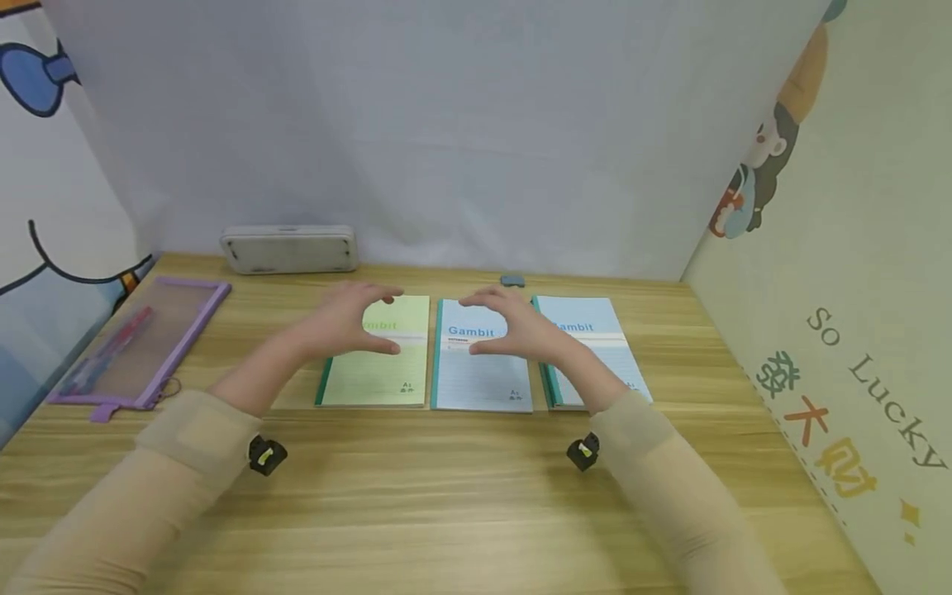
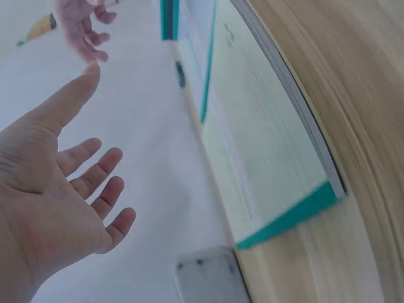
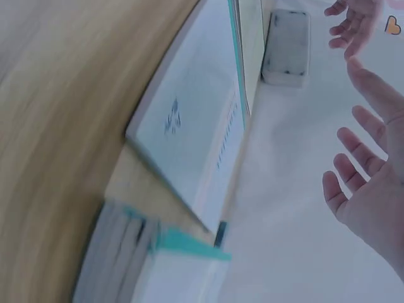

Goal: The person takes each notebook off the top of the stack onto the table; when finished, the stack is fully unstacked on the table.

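Observation:
My left hand (image 1: 344,321) hovers above the green-yellow notebook (image 1: 379,376), fingers and thumb spread apart in a loose curve, holding nothing. Facing it, my right hand (image 1: 516,324) hangs over the pale blue notebook (image 1: 479,380) in the middle, equally without anything in its grasp. A second blue notebook (image 1: 595,330) lies to the right, partly covered by my right forearm. In the right wrist view, a stack of several notebooks (image 3: 136,252) shows at the bottom. Both wrist views show the hands (image 2: 69,183) (image 3: 372,170) apart from the notebooks.
At the back left stands a white case (image 1: 290,250). A purple-edged mesh zip pouch (image 1: 182,355) with pens inside lies on the left of the wooden table (image 1: 446,496). Behind the notebooks, a small grey-blue object (image 1: 512,281) sits near the white backdrop.

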The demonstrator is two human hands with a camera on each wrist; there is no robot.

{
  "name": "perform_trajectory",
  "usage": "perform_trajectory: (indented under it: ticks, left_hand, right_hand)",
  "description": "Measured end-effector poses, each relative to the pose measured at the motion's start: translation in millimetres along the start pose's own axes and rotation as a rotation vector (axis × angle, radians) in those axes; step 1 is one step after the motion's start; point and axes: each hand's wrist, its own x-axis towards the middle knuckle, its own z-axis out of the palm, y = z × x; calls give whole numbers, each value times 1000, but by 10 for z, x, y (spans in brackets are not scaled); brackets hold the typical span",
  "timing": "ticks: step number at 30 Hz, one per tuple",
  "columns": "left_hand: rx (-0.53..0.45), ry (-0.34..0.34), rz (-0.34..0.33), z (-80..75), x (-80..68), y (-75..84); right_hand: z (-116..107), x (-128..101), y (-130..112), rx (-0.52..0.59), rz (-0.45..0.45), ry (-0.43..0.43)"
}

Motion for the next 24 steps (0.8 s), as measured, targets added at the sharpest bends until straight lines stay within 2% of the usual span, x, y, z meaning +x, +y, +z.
perform_trajectory:
  ticks: [6, 15, 24]
  left_hand:
    - [-25, 21, 0, 75, 43, 254]
    - [-60, 65, -43, 337, 196, 615]
    - [-152, 109, -65, 635, 406, 834]
  right_hand:
    - [-216, -281, 147, -14, -4, 31]
    - [-445, -765, 615, -7, -25, 149]
    - [-646, -1104, 964, 17, 95, 136]
